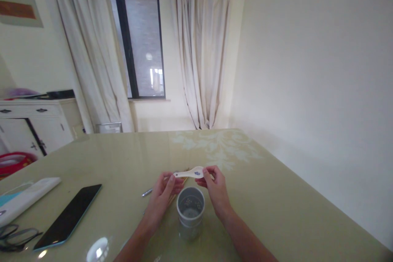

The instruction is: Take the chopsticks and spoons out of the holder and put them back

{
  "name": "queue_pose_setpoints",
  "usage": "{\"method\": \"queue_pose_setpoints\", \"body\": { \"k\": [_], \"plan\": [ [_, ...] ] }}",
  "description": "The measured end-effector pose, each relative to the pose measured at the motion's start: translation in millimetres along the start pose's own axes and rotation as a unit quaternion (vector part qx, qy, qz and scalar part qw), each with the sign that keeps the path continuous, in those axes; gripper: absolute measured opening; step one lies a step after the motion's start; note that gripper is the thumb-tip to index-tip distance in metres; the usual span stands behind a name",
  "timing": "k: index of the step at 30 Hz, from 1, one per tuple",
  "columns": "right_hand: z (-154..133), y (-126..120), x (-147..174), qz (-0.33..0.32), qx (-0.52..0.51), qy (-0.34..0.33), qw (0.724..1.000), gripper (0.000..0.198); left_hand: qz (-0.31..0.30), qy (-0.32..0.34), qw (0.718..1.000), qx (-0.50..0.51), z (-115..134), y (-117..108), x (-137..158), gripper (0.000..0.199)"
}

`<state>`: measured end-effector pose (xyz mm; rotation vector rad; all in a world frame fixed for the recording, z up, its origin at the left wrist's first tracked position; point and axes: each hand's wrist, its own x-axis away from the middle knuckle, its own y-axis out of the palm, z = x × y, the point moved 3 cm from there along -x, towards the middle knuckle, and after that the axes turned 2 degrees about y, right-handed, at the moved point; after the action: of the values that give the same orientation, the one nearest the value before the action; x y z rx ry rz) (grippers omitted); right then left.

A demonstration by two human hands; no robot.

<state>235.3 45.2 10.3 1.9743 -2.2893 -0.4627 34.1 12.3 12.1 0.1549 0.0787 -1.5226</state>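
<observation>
A white soup spoon (190,173) with a small blue pattern is held level above the table between both hands. My left hand (161,191) pinches the handle end, near its small hole. My right hand (216,188) grips the bowl end, thumb on top, so part of the bowl is hidden. Just below and nearer to me stands a grey cylindrical holder (190,208), upright, with small holes in its bottom and nothing inside. Behind my left hand lie some wooden chopsticks (172,199) and a metal utensil (147,192), both partly covered by the hand.
On the left of the glossy table (291,213) lie a dark tablet (69,217), a pair of glasses (18,237) and a long white object (33,198). A wall (322,90) runs along the right side. Beyond the far edge are curtains (202,49) and a window.
</observation>
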Motion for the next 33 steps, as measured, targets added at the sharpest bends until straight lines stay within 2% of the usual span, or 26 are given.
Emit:
{"method": "queue_pose_setpoints", "body": {
  "k": [3,6,11,13,16,22,25,30,33],
  "plan": [
    [7,10,4,-0.049,0.012,0.015,0.999,0.06,0.032,0.013,0.999,-0.006,3,-4,-6,0.069],
    [6,14,7,-0.077,0.01,0.035,0.996,0.058,0.065,0.03,0.996,-0.061,3,-17,-15,0.063],
    [0,12,11,-0.081,-0.02,0.076,0.994,0.059,0.186,0.034,0.98,-0.066,-9,-71,-36,0.054],
    [-1,11,11,-0.077,-0.017,0.081,0.994,0.06,0.191,0.02,0.978,-0.078,-17,-92,-44,0.041],
    [0,10,10,-0.08,-0.007,0.081,0.993,0.06,0.172,-0.008,0.97,-0.171,-26,-111,-53,0.027],
    [-3,7,10,-0.089,0.011,0.06,0.994,0.06,0.14,-0.012,0.946,-0.293,-28,-112,-53,0.026],
    [-4,7,11,-0.122,0.015,0.048,0.991,0.064,0.126,0.001,0.926,-0.356,-29,-108,-51,0.028],
    [-11,9,19,-0.245,-0.01,0.027,0.969,0.076,0.104,0.015,0.893,-0.438,-30,-101,-45,0.028],
    [-23,8,25,-0.347,-0.012,0.032,0.937,0.079,0.11,0.044,0.847,-0.518,-21,-95,-37,0.033]
  ]
}}
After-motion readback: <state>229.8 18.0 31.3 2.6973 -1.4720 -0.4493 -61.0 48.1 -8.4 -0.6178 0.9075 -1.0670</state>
